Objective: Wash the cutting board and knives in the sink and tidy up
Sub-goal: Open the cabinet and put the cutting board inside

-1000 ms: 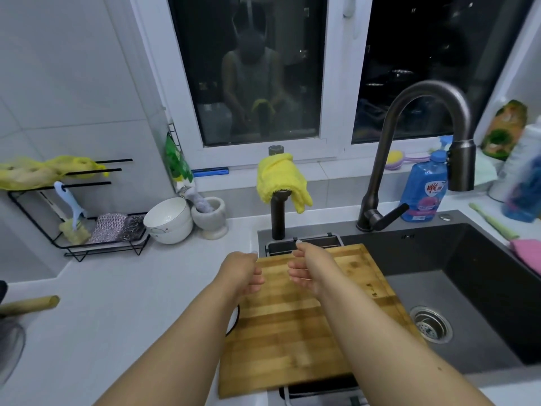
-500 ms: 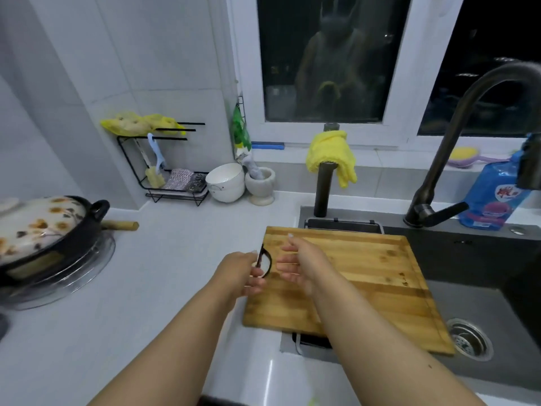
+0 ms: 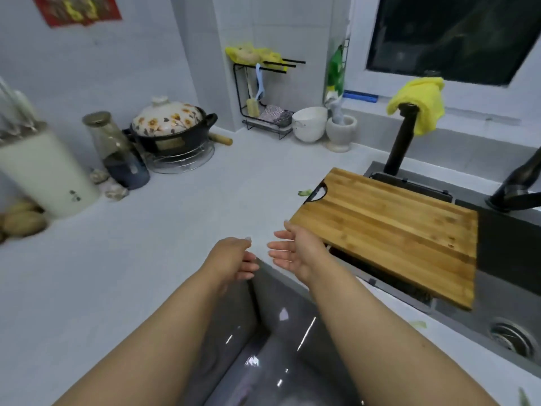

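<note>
A wooden cutting board [image 3: 392,230] lies flat across the left part of the dark sink [image 3: 509,259], its handle hole toward the counter. My right hand [image 3: 295,250] hovers open just off the board's near-left corner, palm turned left, holding nothing. My left hand [image 3: 234,256] is beside it over the white counter edge, fingers loosely apart and empty. No knife shows clearly in this view.
A white utensil canister [image 3: 44,174], a glass jar [image 3: 114,148] and a floral-lidded black pot [image 3: 172,127] stand at the left. A wire rack [image 3: 263,106], white bowl [image 3: 310,123] and mortar [image 3: 341,131] fill the corner. A yellow cloth [image 3: 418,104] hangs on a black post; faucet base [image 3: 518,186].
My view has swung to the left, so the board and sink now sit at the right. Both hands have come off the board's left edge and hang open over the counter edge.
</note>
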The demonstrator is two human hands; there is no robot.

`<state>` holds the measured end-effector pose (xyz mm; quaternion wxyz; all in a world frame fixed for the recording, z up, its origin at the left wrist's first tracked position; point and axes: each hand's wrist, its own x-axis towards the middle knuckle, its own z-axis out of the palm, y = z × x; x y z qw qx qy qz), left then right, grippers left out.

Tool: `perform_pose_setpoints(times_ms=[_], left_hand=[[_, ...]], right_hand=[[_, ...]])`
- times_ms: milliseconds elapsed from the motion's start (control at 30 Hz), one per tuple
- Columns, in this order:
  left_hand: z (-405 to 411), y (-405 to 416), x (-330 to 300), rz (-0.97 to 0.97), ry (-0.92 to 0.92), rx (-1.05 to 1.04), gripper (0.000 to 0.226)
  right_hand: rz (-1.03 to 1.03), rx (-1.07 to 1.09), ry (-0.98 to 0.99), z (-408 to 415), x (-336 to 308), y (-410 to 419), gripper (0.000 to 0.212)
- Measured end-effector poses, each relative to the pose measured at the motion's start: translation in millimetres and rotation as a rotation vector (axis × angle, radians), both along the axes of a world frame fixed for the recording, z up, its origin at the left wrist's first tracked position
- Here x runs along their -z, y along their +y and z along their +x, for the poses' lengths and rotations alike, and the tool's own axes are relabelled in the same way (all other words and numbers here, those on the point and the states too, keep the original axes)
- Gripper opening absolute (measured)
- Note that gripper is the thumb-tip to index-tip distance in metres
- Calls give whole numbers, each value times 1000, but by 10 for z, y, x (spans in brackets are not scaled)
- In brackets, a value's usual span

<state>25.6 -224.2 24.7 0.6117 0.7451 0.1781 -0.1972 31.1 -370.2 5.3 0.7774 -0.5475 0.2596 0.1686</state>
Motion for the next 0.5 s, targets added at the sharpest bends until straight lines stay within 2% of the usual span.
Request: perform_pose_setpoints(times_ms=[233, 367, 500], left_hand=[[-602, 813, 56, 47, 30, -188, 27], [-866, 1226, 85, 46, 29, -250, 31], [-1050, 1667, 180, -10, 11, -308, 38]], right_hand=[[84, -156, 130, -354, 294, 684, 35], [116, -173, 215, -518, 444, 1068, 39], [174, -159, 272, -655, 574, 1501, 52]])
